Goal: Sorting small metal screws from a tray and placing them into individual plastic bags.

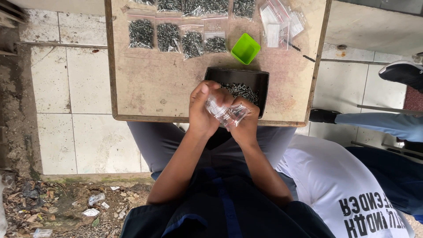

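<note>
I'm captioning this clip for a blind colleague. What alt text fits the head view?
Both hands, left hand and right hand, hold a small clear plastic bag above a black rectangular tray of screws on a worn wooden table. Filled clear bags of dark screws and a green square plastic cup lie farther back.

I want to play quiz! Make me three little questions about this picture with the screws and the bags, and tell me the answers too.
1. True or false: both hands, the left hand and the right hand, hold one small clear plastic bag.
2. What colour is the little scoop beside the black tray?
A) red B) green C) blue
3. What fills the sealed bags laid in rows on the wooden table?

Key: 1 true; 2 B; 3 dark screws.
</note>
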